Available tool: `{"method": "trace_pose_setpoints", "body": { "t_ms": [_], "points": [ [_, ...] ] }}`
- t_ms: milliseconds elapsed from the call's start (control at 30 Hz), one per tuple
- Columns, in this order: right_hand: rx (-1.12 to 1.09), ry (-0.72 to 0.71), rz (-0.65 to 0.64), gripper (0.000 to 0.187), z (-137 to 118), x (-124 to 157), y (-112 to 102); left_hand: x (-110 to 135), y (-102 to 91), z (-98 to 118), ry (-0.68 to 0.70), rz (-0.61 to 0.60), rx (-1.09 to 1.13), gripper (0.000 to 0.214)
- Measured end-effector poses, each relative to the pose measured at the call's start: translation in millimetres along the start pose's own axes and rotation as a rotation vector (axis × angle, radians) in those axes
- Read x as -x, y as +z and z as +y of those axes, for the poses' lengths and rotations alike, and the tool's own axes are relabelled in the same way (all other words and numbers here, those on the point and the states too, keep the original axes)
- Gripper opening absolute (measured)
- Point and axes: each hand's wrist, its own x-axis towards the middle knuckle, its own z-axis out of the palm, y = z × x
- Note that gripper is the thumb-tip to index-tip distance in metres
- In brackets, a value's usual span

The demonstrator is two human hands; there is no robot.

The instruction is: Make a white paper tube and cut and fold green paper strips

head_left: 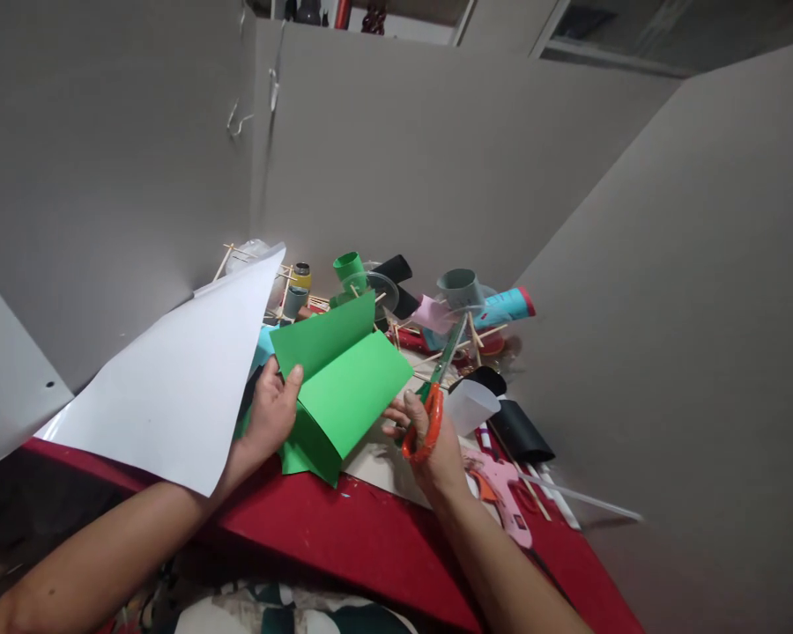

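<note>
Scissors [437,407] with orange handles sit in the right hand [444,451], blades pointing away, its fingertips close to the folded green paper [357,387]. The left hand [274,409] grips that paper between thumb and fingers, above the red tabletop [304,524] and beside a large white sheet [172,379].

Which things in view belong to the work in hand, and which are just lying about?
In use:
green paper, in the left hand
orange-handled scissors, in the right hand

Apparently lying about:
pink glue gun
large white sheet
black roll
blue roll with red end
</note>
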Motion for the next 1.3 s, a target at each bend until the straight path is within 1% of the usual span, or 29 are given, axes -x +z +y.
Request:
{"method": "trace_pose_setpoints", "body": {
  "t_ms": [67,100,200,267,300,367,400,467,533,600,667,700,767,833,867,933,967,1000,1067,1167,1200,1233,1300],
  "points": [
    [-0.04,-0.051,0.074,0.043,2,0,-2,9,5.4,0,-0.047,-0.056,0.031,0.037],
    [-0.049,-0.076,0.114,0.044,2,-1,-4,12,6.2,-1,-0.125,-0.081,0.04,0.034],
    [-0.032,-0.144,0.221,0.043,0,-1,-15,14,2.3,-4,-0.496,-0.128,-0.002,0.021],
    [0.003,-0.18,0.258,0.04,-4,0,-21,10,-1.9,-5,-0.729,-0.169,-0.036,0.033],
    [0.021,-0.196,0.266,0.039,-6,0,-24,9,-3.4,-4,-0.812,-0.195,-0.031,0.039],
    [0.052,-0.224,0.269,0.038,-8,2,-26,6,-4.4,0,-0.913,-0.231,0.005,0.047],
    [0.066,-0.238,0.268,0.037,-9,3,-27,6,-4.1,3,-0.936,-0.229,0.028,0.048],
    [0.096,-0.269,0.275,0.036,-10,5,-28,7,-3.2,9,-0.945,-0.195,0.071,0.045],
    [0.117,-0.297,0.292,0.036,-12,6,-29,9,-4.8,15,-0.929,-0.191,0.089,0.037],
    [0.132,-0.324,0.302,0.035,-14,8,-31,9,-10.0,18,-0.905,-0.259,0.096,0.035],
    [0.171,-0.364,0.312,0.033,-16,10,-33,8,-16.9,22,-0.891,-0.332,0.108,0.039],
    [0.199,-0.389,0.317,0.032,-17,11,-34,8,-19.7,25,-0.881,-0.336,0.126,0.042],
    [0.25,-0.432,0.321,0.029,-18,13,-34,8,-20.9,32,-0.819,-0.293,0.152,0.041],
    [0.258,-0.453,0.304,0.028,-19,15,-33,11,-15.0,40,-0.7,-0.267,0.137,0.029],
    [0.251,-0.456,0.287,0.027,-19,16,-32,13,-9.7,44,-0.633,-0.278,0.111,0.024],
    [0.241,-0.461,0.25,0.026,-19,19,-29,19,3.3,47,-0.536,-0.328,0.045,0.032],
    [0.24,-0.465,0.233,0.026,-20,21,-28,22,9.8,46,-0.509,-0.351,0.016,0.036],
    [0.242,-0.47,0.217,0.025,-21,23,-26,25,15.8,43,-0.51,-0.371,0.001,0.04],
    [0.247,-0.478,0.192,0.024,-22,26,-24,30,25.7,35,-0.573,-0.438,0.015,0.046],
    [0.239,-0.458,0.147,0.024,-23,30,-21,36,36.8,22,-0.709,-0.602,0.107,0.054],
    [0.235,-0.442,0.129,0.025,-23,31,-21,36,40.2,20,-0.735,-0.638,0.127,0.055],
    [0.231,-0.422,0.11,0.025,-22,30,-21,36,43.6,19,-0.745,-0.65,0.131,0.055],
    [0.213,-0.379,0.077,0.026,-22,28,-23,30,50.5,21,-0.716,-0.629,0.108,0.051]
  ]
}}
